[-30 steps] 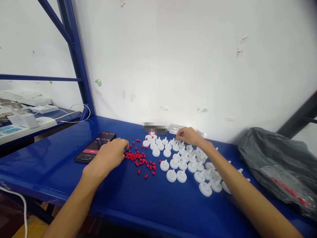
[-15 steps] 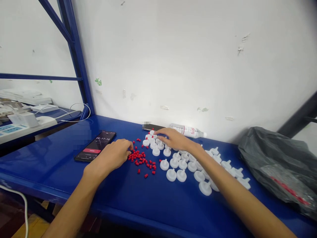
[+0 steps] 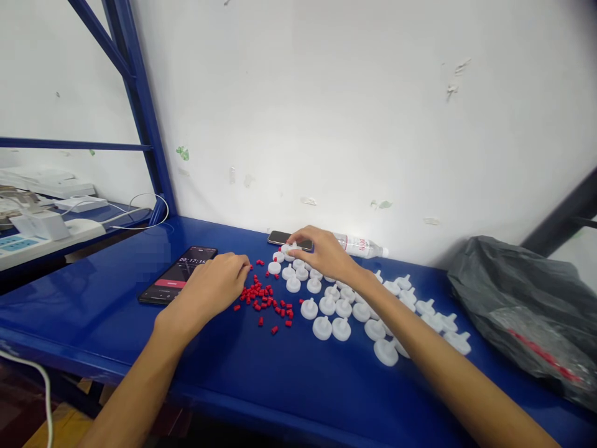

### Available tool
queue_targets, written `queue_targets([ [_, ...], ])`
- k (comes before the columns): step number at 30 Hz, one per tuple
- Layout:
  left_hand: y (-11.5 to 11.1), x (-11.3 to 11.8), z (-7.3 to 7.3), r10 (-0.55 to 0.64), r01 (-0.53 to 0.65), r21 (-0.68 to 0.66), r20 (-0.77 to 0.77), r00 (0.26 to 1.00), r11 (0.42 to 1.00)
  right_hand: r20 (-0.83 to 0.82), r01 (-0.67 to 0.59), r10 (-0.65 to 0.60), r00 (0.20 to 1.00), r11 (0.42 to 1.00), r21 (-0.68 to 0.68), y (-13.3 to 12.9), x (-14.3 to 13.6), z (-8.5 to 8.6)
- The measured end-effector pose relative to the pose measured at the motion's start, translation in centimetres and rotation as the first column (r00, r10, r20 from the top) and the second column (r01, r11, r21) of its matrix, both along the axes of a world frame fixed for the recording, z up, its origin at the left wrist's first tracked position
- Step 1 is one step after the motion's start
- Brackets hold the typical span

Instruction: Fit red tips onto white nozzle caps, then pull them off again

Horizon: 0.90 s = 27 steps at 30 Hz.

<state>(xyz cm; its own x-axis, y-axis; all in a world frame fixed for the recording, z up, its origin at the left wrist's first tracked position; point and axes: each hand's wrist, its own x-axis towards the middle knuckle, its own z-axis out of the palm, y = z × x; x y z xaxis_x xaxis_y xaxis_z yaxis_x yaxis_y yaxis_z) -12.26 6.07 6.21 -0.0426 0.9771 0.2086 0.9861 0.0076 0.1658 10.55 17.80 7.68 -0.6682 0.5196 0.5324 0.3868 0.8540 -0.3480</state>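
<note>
My left hand (image 3: 222, 278) is closed, fingertips pinched at the left edge of the scattered small red caps (image 3: 261, 292); what it holds, if anything, is too small to name. My right hand (image 3: 321, 250) reaches to the back of the white round pieces (image 3: 321, 327), each with a short stem. Its thumb and forefinger are around one white piece (image 3: 291, 252) at the back left of the group. Several white pieces near there carry red caps on their stems. My right forearm covers part of the group.
A phone (image 3: 170, 283) showing a timer lies left of my left hand. Against the wall are a second phone (image 3: 278, 238) and a plastic bottle (image 3: 364, 247). A dark plastic bag (image 3: 513, 298) lies at the right. A power strip (image 3: 84, 231) sits on another surface at the far left.
My left hand has lifted slightly up and away from the red caps. My right hand has shifted back a little, and its fingers have come around a white piece.
</note>
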Motion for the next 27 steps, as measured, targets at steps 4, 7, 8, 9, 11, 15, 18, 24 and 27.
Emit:
queue_targets([
  [4,-0.4,0.9,1.1,-0.017,0.012,0.081,0.061,0.998,0.997,-0.022,-0.093,0.093,0.995,0.995,-0.023,-1.3,0.0,1.5],
  [7,-0.9,1.8,1.9,-0.102,0.070,0.174,0.182,0.978,0.982,0.059,-0.180,0.182,0.982,0.983,-0.037,-3.0,-0.1,2.5],
  [8,-1.0,2.0,2.0,-0.142,0.098,0.201,0.215,0.966,0.975,0.097,-0.190,0.192,0.976,0.981,-0.032,-3.7,-0.1,2.8],
  [9,-1.1,2.2,2.1,-0.181,0.130,0.216,0.235,0.955,0.968,0.135,-0.196,0.198,0.971,0.980,-0.030,-4.3,-0.2,3.1],
  [11,-1.3,2.4,2.1,-0.241,0.193,0.213,0.228,0.943,0.958,0.186,-0.206,0.210,0.960,0.978,-0.042,-5.5,-0.4,3.6],
  [15,-1.3,2.2,1.9,-0.314,0.269,0.238,0.175,0.933,0.933,0.108,-0.254,0.255,0.961,0.967,-0.031,-6.6,-0.8,4.0],
  [18,-1.3,2.1,1.8,-0.367,0.301,0.303,0.190,0.911,0.904,0.024,-0.231,0.231,0.973,0.973,-0.010,-6.7,-1.0,4.1],
  [24,-1.5,2.2,2.0,-0.357,0.233,0.433,0.229,0.906,0.871,0.128,-0.245,0.234,0.964,0.966,0.080,-6.4,-1.4,4.2],
  [27,-2.1,0.9,2.7,-0.245,-0.001,0.526,0.398,0.884,0.851,0.159,-0.199,0.158,0.975,0.936,0.289,-4.7,-0.2,4.5],
])
